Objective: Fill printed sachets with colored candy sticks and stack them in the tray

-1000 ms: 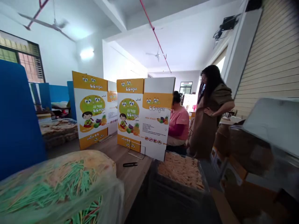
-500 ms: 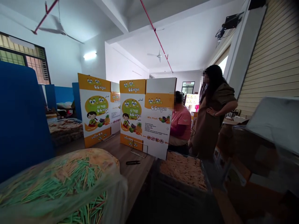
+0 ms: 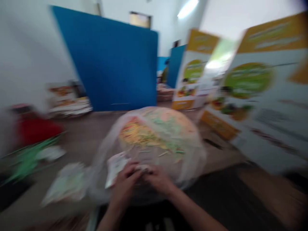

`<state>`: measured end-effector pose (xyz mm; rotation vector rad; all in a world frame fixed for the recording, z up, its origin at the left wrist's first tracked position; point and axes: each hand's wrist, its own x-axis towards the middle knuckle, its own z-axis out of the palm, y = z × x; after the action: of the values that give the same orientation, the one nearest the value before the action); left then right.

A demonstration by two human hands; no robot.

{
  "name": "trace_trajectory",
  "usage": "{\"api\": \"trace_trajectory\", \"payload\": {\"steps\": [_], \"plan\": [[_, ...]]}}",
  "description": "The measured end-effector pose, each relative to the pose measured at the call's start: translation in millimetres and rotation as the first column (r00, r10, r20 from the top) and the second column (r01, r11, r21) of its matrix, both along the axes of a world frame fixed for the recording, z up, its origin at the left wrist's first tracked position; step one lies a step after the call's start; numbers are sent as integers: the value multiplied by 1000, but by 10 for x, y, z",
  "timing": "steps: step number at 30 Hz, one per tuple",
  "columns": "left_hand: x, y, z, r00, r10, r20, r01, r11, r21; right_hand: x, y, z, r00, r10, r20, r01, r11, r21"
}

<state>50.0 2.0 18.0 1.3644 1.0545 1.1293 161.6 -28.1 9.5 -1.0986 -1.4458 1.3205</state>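
Both hands are together at the near edge of a large clear plastic bag [image 3: 197, 141]. Inside the bag lie thin coloured sticks [image 3: 141, 133], yellow, orange and green. My left hand [image 3: 127, 176] and my right hand [image 3: 156, 179] are closed, their fingers meeting around something small and whitish [image 3: 143, 167] that is too blurred to name. A flat white printed sheet or packet [image 3: 116, 166] lies right beside my left hand. Further left on the table rests a clear pouch [image 3: 69, 181] with pale green and pinkish contents.
Green strips [image 3: 31, 157] and a red object [image 3: 36, 128] are at the left. A blue partition [image 3: 113, 64] stands behind the bag. Printed cardboard panels [image 3: 269, 109] stand at the right, near a dark slim tool [image 3: 213, 143]. A stack of papers [image 3: 71, 107] is by the wall.
The view has swung left and down, blurring the picture. Both hands, unseen before, now show at the bag, which sits mid-view. The two people at the right have left the view.
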Motion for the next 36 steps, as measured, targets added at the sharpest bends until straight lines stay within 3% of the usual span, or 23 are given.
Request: {"api": "trace_trajectory", "payload": {"steps": [2, 4, 6, 8, 10, 13, 15, 17, 18, 20, 23, 26, 28, 31, 36], "plan": [[-487, -170, -82, 997, 55, -47, -56, 998, -23, -234, 39, -230, 999, 41, -24, -43, 996, -72], [-767, -270, -119, 997, 63, -52, -64, 998, -20, -345, 104, -360, 991, 132, 37, -130, 990, -51], [-966, -312, -127, 993, 120, -18, -121, 991, -52, -394, 149, -374, 963, 252, 98, -253, 967, 0], [-1182, -311, -124, 969, 245, 33, -241, 965, -109, -429, 173, -313, 938, 281, 203, -299, 952, 69], [-1442, -239, -138, 914, 404, 27, -399, 911, -105, -492, 221, -247, 917, 161, 364, -233, 959, 163], [-1796, 4, -228, 804, 544, -240, -521, 839, 157, -679, 367, -223, 783, -79, 617, -138, 945, 296], [-1938, 181, -325, 587, 573, -572, -458, 818, 350, -843, 468, -243, 611, -168, 773, -156, 933, 325], [-2021, 307, -423, 269, 521, -810, -304, 844, 442, -994, 537, -261, 427, -211, 879, -188, 930, 315], [-2056, 348, -465, 137, 481, -866, -218, 867, 448, -1052, 557, -267, 356, -219, 908, -197, 933, 302], [-2139, 396, -522, -8, 424, -906, -74, 903, 423, -1120, 577, -276, 283, -214, 935, -198, 941, 275], [-2305, 427, -543, -11, 401, -916, 9, 916, 401, -1123, 583, -296, 260, -199, 945, -185, 950, 251], [-2444, 402, -525, 116, 453, -884, -30, 891, 453, -1079, 574, -312, 268, -187, 945, -204, 948, 246], [-2472, 326, -515, 164, 543, -823, -119, 840, 530, -1053, 553, -300, 284, -177, 942, -205, 949, 240], [-2411, 144, -512, 105, 626, -772, -199, 774, 601, -1019, 495, -263, 321, -193, 927, -187, 947, 262], [-2363, 3, -489, 1, 420, -907, -145, 898, 416, -953, 401, -319, 434, -252, 865, -231, 896, 378]]}}
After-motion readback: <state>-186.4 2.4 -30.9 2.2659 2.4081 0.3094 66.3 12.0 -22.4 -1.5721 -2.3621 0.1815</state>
